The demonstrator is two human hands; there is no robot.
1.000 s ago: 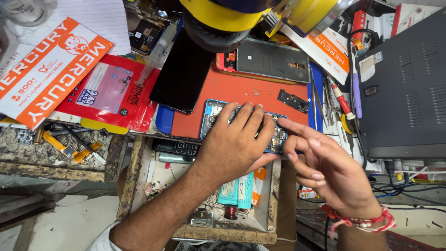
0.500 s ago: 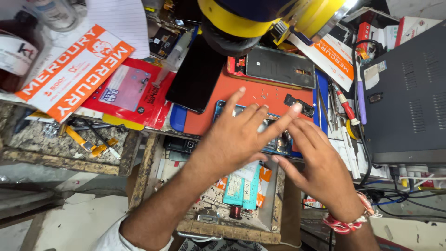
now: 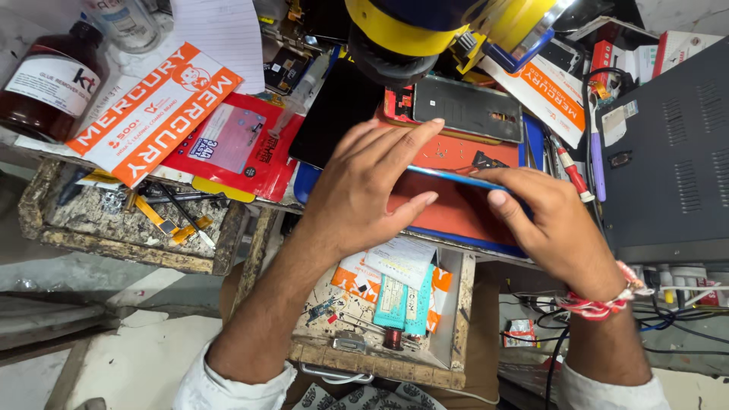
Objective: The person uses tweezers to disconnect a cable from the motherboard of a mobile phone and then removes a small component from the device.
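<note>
Both forearms rise from six o'clock. The left hand (image 3: 364,190) lies palm-down, fingers spread and pointing toward one o'clock — the right hand (image 3: 550,220) faces it, fingers curled toward ten o'clock, thumb out, wrist bent.

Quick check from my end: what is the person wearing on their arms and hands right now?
Both hands are bare, with no gloves or rings visible. The left hand leads to a bare forearm ending in a rolled white sleeve cuff. The right hand has a red and white braided thread wristband, and a white sleeve shows below it.
</note>
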